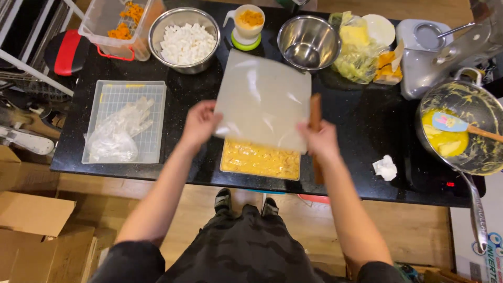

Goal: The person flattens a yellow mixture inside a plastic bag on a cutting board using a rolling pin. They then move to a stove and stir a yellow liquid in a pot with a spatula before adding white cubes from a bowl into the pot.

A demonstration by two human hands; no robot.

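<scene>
left hand [198, 124] and right hand [320, 140] grip opposite edges of a translucent plastic sheet [263, 99] — held tilted above a rectangular tray of yellow batter [260, 160] on the black countertop [361, 131]; a brown wooden stick [315, 111] stands beside the right hand.

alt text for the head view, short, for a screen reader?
Seen from above, a person's left hand and right hand hold a translucent sheet over a tray of yellow mixture on a black counter. The right hand also grips a wooden stick. Behind are a bowl of white cubes and an empty steel bowl.
</scene>
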